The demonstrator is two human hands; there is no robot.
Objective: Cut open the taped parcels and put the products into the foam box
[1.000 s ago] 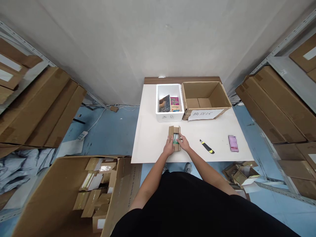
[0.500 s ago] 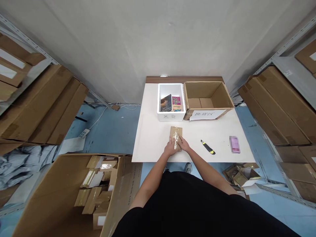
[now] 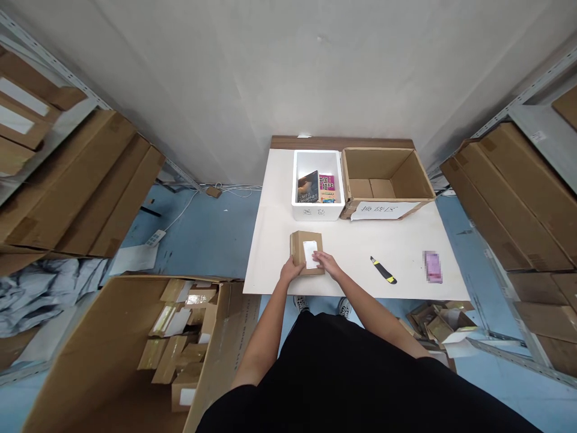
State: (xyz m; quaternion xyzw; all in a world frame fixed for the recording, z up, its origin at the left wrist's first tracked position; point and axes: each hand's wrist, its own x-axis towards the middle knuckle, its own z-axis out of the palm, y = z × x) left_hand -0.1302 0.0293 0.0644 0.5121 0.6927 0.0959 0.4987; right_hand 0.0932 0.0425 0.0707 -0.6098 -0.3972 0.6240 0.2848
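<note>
A small brown cardboard box (image 3: 297,240) is between my hands near the front of the white table, its face with a white label (image 3: 309,248) turned up. My left hand (image 3: 292,270) grips its lower left side, thumb along the edge. My right hand (image 3: 327,263) holds the right side, with fingers reaching over the label. To the right of my hands lies a black and yellow utility knife (image 3: 383,270). Behind the box stands a white bin (image 3: 318,212) with two books inside, one dark (image 3: 308,187) and one pink (image 3: 327,187).
Right of the bin is an open cardboard carton (image 3: 412,174) with a handwritten sign. A blurred purple item (image 3: 433,267) lies at the table's right. A large carton (image 3: 99,337) of small boxes stands at lower left. Shelves flank both sides; opened cardboard (image 3: 444,325) lies at lower right.
The small box has been turned over: its taped side faced up before, and its labelled side faces up now. It has shifted slightly left, and my hands now hold its two sides.
</note>
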